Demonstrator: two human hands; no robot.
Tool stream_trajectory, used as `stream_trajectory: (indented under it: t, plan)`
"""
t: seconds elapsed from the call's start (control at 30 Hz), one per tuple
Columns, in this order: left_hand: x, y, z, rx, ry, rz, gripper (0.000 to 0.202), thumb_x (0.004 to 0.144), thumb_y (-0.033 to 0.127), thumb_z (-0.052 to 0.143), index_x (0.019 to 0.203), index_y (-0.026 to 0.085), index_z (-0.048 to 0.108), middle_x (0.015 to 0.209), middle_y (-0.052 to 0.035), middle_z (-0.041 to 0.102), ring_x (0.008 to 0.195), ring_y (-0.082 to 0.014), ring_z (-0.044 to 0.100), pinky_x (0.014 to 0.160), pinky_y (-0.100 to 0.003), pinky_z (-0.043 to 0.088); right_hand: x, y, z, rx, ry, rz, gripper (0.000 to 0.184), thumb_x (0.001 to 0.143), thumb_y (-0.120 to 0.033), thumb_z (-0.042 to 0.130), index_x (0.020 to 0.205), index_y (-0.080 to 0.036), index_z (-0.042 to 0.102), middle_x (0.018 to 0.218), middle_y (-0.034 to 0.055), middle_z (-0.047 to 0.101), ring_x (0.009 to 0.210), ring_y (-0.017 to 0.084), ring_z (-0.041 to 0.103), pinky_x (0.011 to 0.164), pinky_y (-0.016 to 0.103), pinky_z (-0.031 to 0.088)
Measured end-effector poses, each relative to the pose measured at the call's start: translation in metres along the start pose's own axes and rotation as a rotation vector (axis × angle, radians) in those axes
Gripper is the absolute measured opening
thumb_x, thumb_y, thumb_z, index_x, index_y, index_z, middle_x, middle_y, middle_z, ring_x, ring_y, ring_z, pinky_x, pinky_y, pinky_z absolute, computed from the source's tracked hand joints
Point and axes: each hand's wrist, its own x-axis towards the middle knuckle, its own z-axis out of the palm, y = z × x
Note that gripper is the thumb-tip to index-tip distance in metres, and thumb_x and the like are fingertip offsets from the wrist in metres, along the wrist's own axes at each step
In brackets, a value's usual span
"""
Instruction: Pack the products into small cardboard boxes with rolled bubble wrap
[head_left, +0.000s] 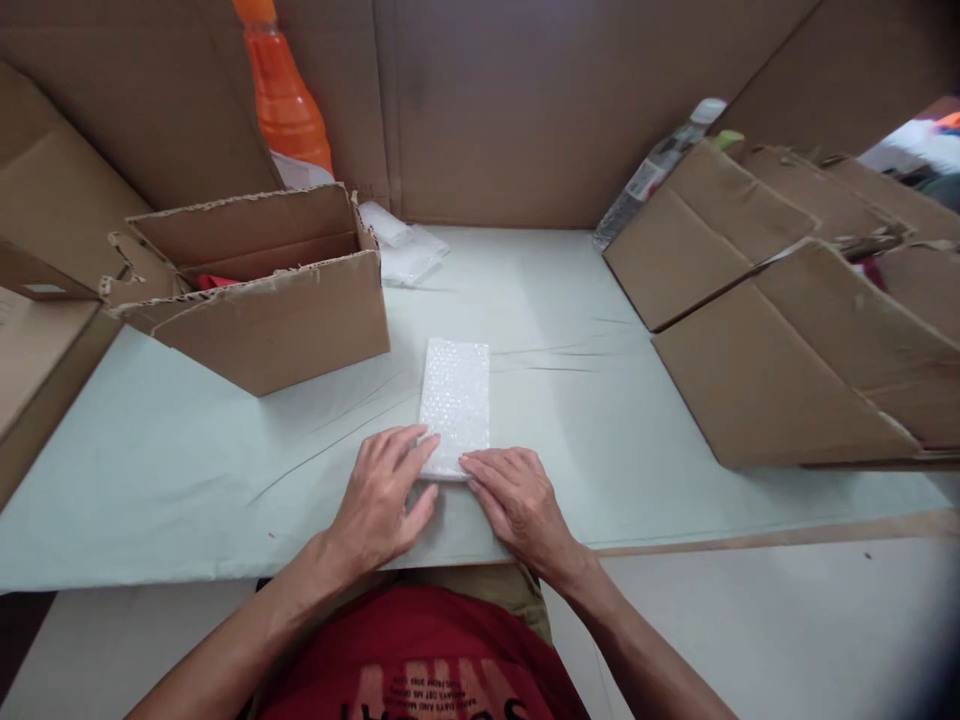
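Observation:
A flat rectangle of clear bubble wrap lies on the cloth-covered table in front of me, its long side pointing away. My left hand rests at its lower left corner, fingertips on the wrap and thumb spread apart on the cloth. At the lower right corner, my right hand lays its fingers flat on the edge, close together. Neither hand lifts the wrap. Whether anything is inside it, I cannot tell.
An open cardboard box with something red inside stands at left. Behind it are an orange bottle and clear plastic packets. Several cardboard bins fill the right, beside a clear bottle. Cardboard walls close off the back.

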Motion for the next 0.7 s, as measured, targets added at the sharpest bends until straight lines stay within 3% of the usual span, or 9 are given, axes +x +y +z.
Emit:
stream_trajectory:
  t: [0.07, 0.13, 0.23, 0.3, 0.37, 0.5, 0.6, 0.7]
  plan:
    - [-0.008, 0.002, -0.004, -0.070, -0.051, 0.053, 0.044, 0.090, 0.012, 0.054, 0.134, 0.016, 0.053, 0.118, -0.0118, 0.068, 0.108, -0.0264, 0.061, 0.094, -0.043, 0.046, 0.000, 0.000, -0.003, 0.137, -0.039, 0.058, 0.024, 0.099, -0.015, 0.053, 0.120, -0.020, 0.064, 0.102, 0.0047, 0.077, 0.089, 0.019, 0.070, 0.079, 0.035, 0.052]
    - [-0.011, 0.001, -0.004, -0.139, -0.083, 0.008, 0.044, 0.091, 0.010, 0.052, 0.134, 0.017, 0.051, 0.104, -0.0074, 0.071, 0.093, -0.0216, 0.064, 0.085, -0.038, 0.049, -0.002, -0.001, -0.007, 0.213, -0.054, 0.130, 0.025, 0.099, -0.019, 0.054, 0.123, -0.022, 0.063, 0.105, 0.0042, 0.077, 0.091, 0.018, 0.070, 0.080, 0.033, 0.054]
    - [-0.004, -0.003, 0.002, -0.153, -0.081, -0.115, 0.045, 0.091, 0.011, 0.053, 0.136, 0.015, 0.050, 0.101, -0.0069, 0.072, 0.083, -0.0204, 0.064, 0.078, -0.036, 0.051, -0.004, -0.004, -0.010, 0.087, 0.063, 0.142, 0.026, 0.097, -0.021, 0.056, 0.122, -0.021, 0.063, 0.119, 0.0102, 0.071, 0.105, 0.023, 0.067, 0.087, 0.038, 0.053]
    - [0.004, -0.006, 0.007, -0.089, -0.075, -0.156, 0.045, 0.091, 0.013, 0.053, 0.136, 0.015, 0.050, 0.107, -0.0095, 0.071, 0.087, -0.0229, 0.065, 0.079, -0.039, 0.051, -0.004, -0.005, -0.010, -0.044, 0.099, 0.077, 0.025, 0.095, -0.020, 0.060, 0.119, -0.020, 0.065, 0.125, 0.0137, 0.068, 0.113, 0.027, 0.063, 0.091, 0.043, 0.049]
    - [0.009, -0.007, 0.010, -0.031, -0.051, -0.149, 0.043, 0.092, 0.014, 0.051, 0.136, 0.015, 0.051, 0.115, -0.0125, 0.068, 0.099, -0.0262, 0.064, 0.085, -0.042, 0.051, -0.002, -0.005, -0.009, -0.120, 0.039, 0.008, 0.025, 0.093, -0.018, 0.061, 0.118, -0.018, 0.065, 0.126, 0.0140, 0.067, 0.116, 0.029, 0.061, 0.093, 0.046, 0.047]
    - [0.002, -0.004, 0.007, -0.065, -0.013, -0.025, 0.044, 0.092, 0.017, 0.055, 0.136, 0.017, 0.050, 0.125, -0.0143, 0.064, 0.114, -0.0283, 0.058, 0.097, -0.046, 0.046, 0.002, 0.000, -0.004, -0.102, -0.031, -0.026, 0.024, 0.095, -0.013, 0.057, 0.116, -0.018, 0.066, 0.117, 0.0117, 0.073, 0.106, 0.026, 0.065, 0.088, 0.043, 0.047]
    - [-0.011, 0.000, -0.001, -0.139, -0.061, -0.034, 0.047, 0.091, 0.013, 0.053, 0.137, 0.019, 0.049, 0.112, -0.0106, 0.068, 0.102, -0.0242, 0.061, 0.091, -0.042, 0.048, 0.001, 0.000, -0.006, 0.101, -0.086, 0.034, 0.025, 0.098, -0.017, 0.053, 0.120, -0.021, 0.065, 0.105, 0.0075, 0.076, 0.091, 0.021, 0.069, 0.081, 0.037, 0.052]
    - [-0.016, 0.000, -0.004, -0.165, -0.105, -0.137, 0.046, 0.091, 0.015, 0.054, 0.137, 0.018, 0.049, 0.093, -0.0052, 0.069, 0.082, -0.0203, 0.062, 0.080, -0.037, 0.051, -0.003, -0.004, -0.011, 0.195, -0.086, 0.097, 0.029, 0.099, -0.022, 0.053, 0.126, -0.023, 0.063, 0.108, 0.0072, 0.075, 0.096, 0.021, 0.070, 0.084, 0.037, 0.055]
